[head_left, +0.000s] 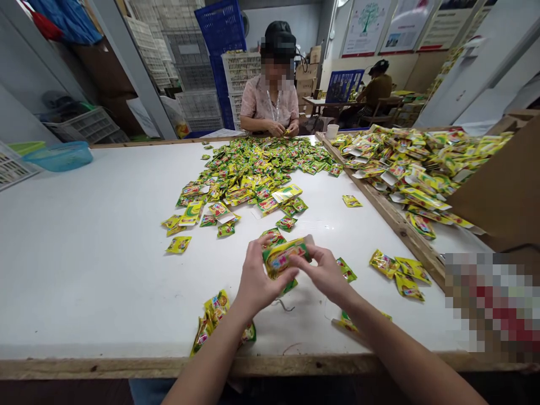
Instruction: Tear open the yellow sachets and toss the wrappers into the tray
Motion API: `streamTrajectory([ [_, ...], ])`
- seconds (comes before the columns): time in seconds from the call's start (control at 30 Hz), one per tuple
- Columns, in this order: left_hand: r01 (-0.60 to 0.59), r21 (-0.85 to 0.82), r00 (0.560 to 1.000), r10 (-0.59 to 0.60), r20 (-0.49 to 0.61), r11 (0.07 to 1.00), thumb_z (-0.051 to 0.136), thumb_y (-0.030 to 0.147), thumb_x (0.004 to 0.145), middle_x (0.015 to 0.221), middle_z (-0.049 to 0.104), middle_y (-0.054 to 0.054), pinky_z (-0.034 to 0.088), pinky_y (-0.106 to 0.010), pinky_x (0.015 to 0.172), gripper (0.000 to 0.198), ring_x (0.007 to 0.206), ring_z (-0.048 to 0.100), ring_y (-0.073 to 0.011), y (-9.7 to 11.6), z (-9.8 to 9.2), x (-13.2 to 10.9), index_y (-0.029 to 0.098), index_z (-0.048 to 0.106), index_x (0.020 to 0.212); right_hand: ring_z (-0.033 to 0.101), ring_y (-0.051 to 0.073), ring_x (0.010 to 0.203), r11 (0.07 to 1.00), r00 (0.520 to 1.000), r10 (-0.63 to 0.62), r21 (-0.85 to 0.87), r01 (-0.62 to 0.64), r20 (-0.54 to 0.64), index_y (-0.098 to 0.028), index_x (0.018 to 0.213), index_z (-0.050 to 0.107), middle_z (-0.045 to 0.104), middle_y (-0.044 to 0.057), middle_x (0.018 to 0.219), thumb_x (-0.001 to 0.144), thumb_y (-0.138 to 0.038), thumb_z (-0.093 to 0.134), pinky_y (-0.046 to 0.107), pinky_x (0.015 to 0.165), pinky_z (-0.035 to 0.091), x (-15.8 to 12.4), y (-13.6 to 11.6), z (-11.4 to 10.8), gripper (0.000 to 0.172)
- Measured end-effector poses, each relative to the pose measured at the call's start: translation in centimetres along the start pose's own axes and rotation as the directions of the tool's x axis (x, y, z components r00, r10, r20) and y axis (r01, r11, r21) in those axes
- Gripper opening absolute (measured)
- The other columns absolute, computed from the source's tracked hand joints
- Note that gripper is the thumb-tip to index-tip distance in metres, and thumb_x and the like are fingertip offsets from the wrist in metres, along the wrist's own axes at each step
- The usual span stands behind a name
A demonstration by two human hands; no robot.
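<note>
A stack of packets [283,256], yellow and green, sits just above the white table [97,253], near its front edge, clamped between both hands. The left hand [258,278] comes up from below with the wrist bent. Its fingers curl over the stack's far left end and its thumb presses the near side. The right hand [325,274] reaches in from the right with the palm down, its fingers closed on the stack's right end. The stack lies between the two hands, tilted up to the right, and both forearms run out of the bottom of the view.

How many packets the stack holds cannot be told, and the print on them is too small to read. The right forearm covers part of a few packets lying beneath it.

A small pile [215,312] lies beside the left forearm, and loose packets [400,273] lie well to the right of the right hand. Farther back, a wide heap [257,169] spreads across the middle of the table. Beyond it a seated co-worker [270,101] has both hands together at the heap's far edge. A second heap [422,169] covers the neighbouring surface on the right, next to a cardboard box [502,191] cut off by the frame.
</note>
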State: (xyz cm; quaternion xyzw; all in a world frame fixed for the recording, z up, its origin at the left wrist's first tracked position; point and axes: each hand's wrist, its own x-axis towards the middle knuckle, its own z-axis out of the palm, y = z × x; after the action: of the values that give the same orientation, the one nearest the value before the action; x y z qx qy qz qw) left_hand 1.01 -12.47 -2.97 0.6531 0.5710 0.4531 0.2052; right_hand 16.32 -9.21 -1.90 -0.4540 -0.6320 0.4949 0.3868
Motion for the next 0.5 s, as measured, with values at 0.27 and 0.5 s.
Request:
streamTrajectory([
  [0.27, 0.301, -0.461, 0.951, -0.227, 0.210, 0.835, 0.048, 0.054, 0.083, 0.053, 0.047, 0.009, 0.034, -0.017, 0.035, 0.039, 0.035, 0.040, -0.0058, -0.1, 0.8, -0.4, 0.019, 0.041, 0.100, 0.065, 0.019, 0.080, 0.942, 0.973, 0.046, 0.314, -0.117, 0.225, -0.015, 0.082, 0.070, 0.071, 0.006, 0.083, 0.076, -0.048, 0.062, 0.037, 0.083, 0.050, -0.1, 0.3, -0.3, 0.034],
  [0.5, 0.286, -0.371, 0.951, -0.212, 0.227, 0.883, 0.044, 0.053, 0.085, 0.091, 0.065, -0.006, 0.050, -0.030, 0.064, 0.045, 0.070, 0.062, -0.0160, -0.4, 0.6, -0.3, 0.018, 0.043, 0.114, 0.058, 0.014, 0.060, 0.994, 0.968, 0.000, 0.107, 0.027, -0.252, -0.020, 0.097, 0.056, 0.058, -0.001, 0.077, 0.049, -0.047, 0.080, 0.029, 0.052, 0.050, 2.3, 1.0, -2.7, 0.060],
])
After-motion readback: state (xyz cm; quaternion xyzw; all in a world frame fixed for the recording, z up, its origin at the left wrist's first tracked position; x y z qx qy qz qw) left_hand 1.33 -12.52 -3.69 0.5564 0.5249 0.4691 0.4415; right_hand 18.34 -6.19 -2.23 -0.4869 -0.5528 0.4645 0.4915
